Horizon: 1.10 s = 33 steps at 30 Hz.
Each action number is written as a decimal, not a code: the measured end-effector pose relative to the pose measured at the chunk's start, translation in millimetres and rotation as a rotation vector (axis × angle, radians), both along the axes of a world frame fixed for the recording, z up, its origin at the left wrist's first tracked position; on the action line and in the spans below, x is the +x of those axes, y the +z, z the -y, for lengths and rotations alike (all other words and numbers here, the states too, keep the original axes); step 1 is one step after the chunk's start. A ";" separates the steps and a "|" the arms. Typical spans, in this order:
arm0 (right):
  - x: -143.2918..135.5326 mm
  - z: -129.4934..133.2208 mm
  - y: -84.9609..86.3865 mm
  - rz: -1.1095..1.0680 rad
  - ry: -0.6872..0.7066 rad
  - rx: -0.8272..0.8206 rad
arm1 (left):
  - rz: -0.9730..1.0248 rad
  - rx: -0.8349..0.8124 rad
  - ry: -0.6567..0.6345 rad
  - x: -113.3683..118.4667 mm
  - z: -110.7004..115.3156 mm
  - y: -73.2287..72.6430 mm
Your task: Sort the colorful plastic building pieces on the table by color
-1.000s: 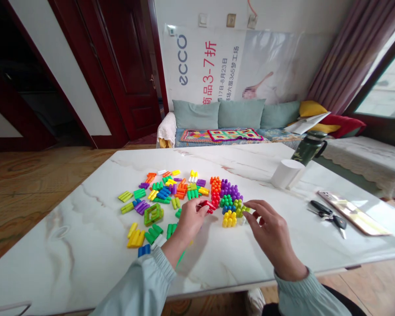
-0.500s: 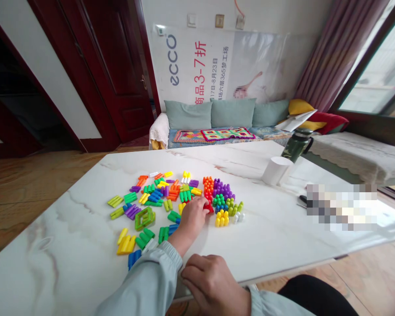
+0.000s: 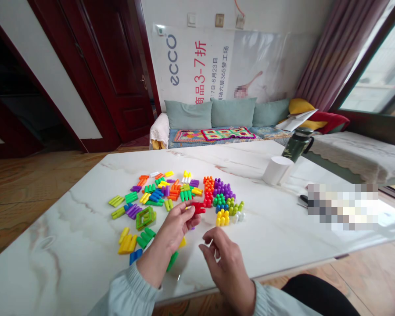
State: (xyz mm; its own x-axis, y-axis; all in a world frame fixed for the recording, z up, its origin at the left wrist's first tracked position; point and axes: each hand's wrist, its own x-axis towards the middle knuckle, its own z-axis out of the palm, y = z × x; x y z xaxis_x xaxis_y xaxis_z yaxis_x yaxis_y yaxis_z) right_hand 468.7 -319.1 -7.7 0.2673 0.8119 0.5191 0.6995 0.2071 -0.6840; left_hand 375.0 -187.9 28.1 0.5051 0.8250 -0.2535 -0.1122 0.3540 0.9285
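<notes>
My left hand (image 3: 177, 224) pinches a red bullet-shaped toy block (image 3: 199, 207) between thumb and fingers, raised above the table. Close by on the right, my right hand (image 3: 225, 259) is half curled with a gap between thumb and forefinger, and nothing shows in it. Beyond the hands lie blocks grouped by colour: orange (image 3: 208, 184), purple (image 3: 224, 188), yellow (image 3: 222, 217), lime green (image 3: 235, 206) and white (image 3: 239, 217). A red group (image 3: 208, 201) sits below the orange one. Mixed loose blocks (image 3: 156, 194) spread across the left, some hidden behind my left arm.
On the white marbled table (image 3: 75, 206), a translucent green square piece (image 3: 145, 218) lies among the loose blocks. Farther right stand a white cylinder (image 3: 277, 170) and a dark green flask (image 3: 297, 145). A blurred-out patch covers the right side. Behind the table is a sofa (image 3: 230, 116).
My left hand has drawn back left from the red group, now holding the red block up. My right hand has moved forward and its fingers have parted.
</notes>
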 end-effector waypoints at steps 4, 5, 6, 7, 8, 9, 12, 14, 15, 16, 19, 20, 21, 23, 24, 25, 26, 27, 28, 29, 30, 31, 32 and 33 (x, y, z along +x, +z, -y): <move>7.0 -3.4 5.9 -0.089 -0.063 0.171 | 0.155 -0.398 0.020 -26.9 35.4 -5.5; 6.8 -3.5 7.3 -0.103 -0.026 0.171 | 0.168 -0.403 0.012 -31.4 43.3 -9.3; 6.0 -3.4 8.5 -0.111 0.020 0.164 | 0.180 -0.399 -0.010 -35.1 50.1 -13.2; 4.8 -3.1 9.6 -0.114 0.071 0.153 | 0.187 -0.378 -0.033 -38.2 55.5 -16.8; 3.2 -2.8 10.6 -0.114 0.120 0.142 | 0.183 -0.347 -0.042 -40.8 59.4 -19.6; 1.5 -2.5 11.2 -0.114 0.160 0.135 | 0.164 -0.304 -0.036 -43.1 61.9 -21.4; -4.7 -2.5 11.1 -0.134 0.204 0.127 | 0.048 -0.117 0.035 -49.2 63.2 -22.3; -9.5 -2.9 8.8 -0.149 0.195 0.107 | -0.011 0.004 0.029 -53.4 61.5 -22.3; -11.7 -3.1 7.4 -0.153 0.195 0.089 | -0.026 0.050 0.008 -55.7 60.5 -23.1; -13.2 -3.5 6.3 -0.155 0.198 0.069 | -0.035 0.087 -0.009 -58.4 59.7 -24.7; -8.1 -7.6 9.9 -0.132 0.181 0.032 | -0.069 0.161 -0.030 -68.0 59.6 -32.5; -1.7 -10.5 15.1 -0.115 0.158 0.035 | -0.091 0.183 -0.044 -71.5 60.7 -34.9; 7.2 -14.5 22.6 -0.096 0.120 0.048 | -0.118 0.206 -0.069 -74.9 62.4 -36.6; 30.6 -25.7 43.4 -0.063 0.007 0.083 | -0.178 0.246 -0.141 -80.3 67.4 -36.6; 43.7 -32.6 54.9 -0.049 -0.064 0.117 | -0.201 0.262 -0.177 -82.0 70.5 -34.8; 56.4 -40.1 65.6 -0.032 -0.116 0.121 | -0.217 0.276 -0.202 -83.0 73.7 -31.9; 68.0 -47.8 74.3 -0.010 -0.151 0.111 | -0.226 0.288 -0.220 -83.3 77.0 -28.2; 77.8 -55.1 80.1 0.018 -0.160 0.071 | -0.232 0.300 -0.231 -83.0 80.0 -24.2; 85.1 -61.7 82.6 0.047 -0.166 0.009 | -0.237 0.314 -0.238 -82.4 82.8 -20.3; 89.8 -67.2 81.5 0.083 -0.178 -0.065 | -0.243 0.330 -0.237 -81.7 85.3 -16.9; 92.0 -71.4 77.4 0.125 -0.193 -0.146 | -0.246 0.344 -0.233 -81.1 87.4 -14.4; 92.0 -74.3 71.0 0.169 -0.214 -0.224 | -0.247 0.352 -0.231 -80.6 89.1 -13.0; 90.1 -76.1 63.3 0.217 -0.233 -0.293 | -0.245 0.355 -0.234 -80.4 90.4 -12.7; 87.1 -76.9 55.4 0.266 -0.246 -0.348 | -0.242 0.354 -0.240 -80.6 91.1 -13.4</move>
State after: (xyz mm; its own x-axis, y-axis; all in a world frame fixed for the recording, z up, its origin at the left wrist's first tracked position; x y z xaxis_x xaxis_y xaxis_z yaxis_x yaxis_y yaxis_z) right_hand 555.7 -242.2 47.8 0.3682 0.8784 0.3049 0.8582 -0.1949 -0.4749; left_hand 294.4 -279.1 14.6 0.6526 0.7494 -0.1118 0.1674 0.0013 0.9859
